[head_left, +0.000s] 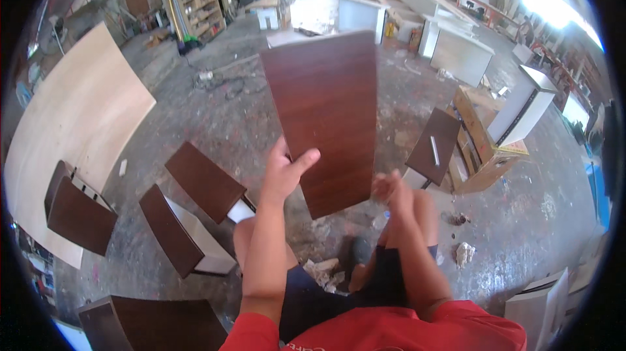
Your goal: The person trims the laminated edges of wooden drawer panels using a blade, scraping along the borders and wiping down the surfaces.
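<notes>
Holding a big brown board (332, 116) up above the floor (215, 109)

The left hand (284, 172) is gripping its left edge; the right hand (395, 192) is blurring near its lower corner, so I can't tell its grip. Shelves (216, 2) behind are holding small things.

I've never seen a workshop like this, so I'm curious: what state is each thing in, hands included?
Dark brown panel: held up in the left hand
Left hand: gripping, thumb on the panel
Right hand: blurred, by the panel's lower edge; contact unclear
Slim pale object: lying on a brown board
Crumpled paper: on the floor
</notes>
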The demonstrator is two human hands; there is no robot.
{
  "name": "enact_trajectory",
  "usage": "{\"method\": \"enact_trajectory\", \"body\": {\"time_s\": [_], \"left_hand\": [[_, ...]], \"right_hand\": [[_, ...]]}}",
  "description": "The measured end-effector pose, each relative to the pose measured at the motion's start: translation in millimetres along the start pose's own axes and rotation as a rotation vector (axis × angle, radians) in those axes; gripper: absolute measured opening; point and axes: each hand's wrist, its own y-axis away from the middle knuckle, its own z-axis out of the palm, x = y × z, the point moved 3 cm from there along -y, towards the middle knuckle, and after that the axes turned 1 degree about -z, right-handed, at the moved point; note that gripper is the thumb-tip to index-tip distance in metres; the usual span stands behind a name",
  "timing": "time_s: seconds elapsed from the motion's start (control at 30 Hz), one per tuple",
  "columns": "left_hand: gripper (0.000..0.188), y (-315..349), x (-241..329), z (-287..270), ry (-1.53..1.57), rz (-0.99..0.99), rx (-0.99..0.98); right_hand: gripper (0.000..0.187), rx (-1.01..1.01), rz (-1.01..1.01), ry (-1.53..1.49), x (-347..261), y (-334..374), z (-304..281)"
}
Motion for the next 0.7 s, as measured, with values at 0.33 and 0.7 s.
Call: {"method": "enact_trajectory", "body": {"time_s": [0.33, 0.7], "left_hand": [[0.062, 56.0, 49.6, 22.8, -0.856, 0.437, -0.457], [0.048, 182.3, 35.6, -0.4, -1.243, 0.394, -0.528]], "right_hand": [[0.059, -0.409, -0.475, 0.015, -278.9, 53.2, 46.5], [0.03, -0.307, -0.792, 0.068, -159.5, 86.8, 48.6]]}}
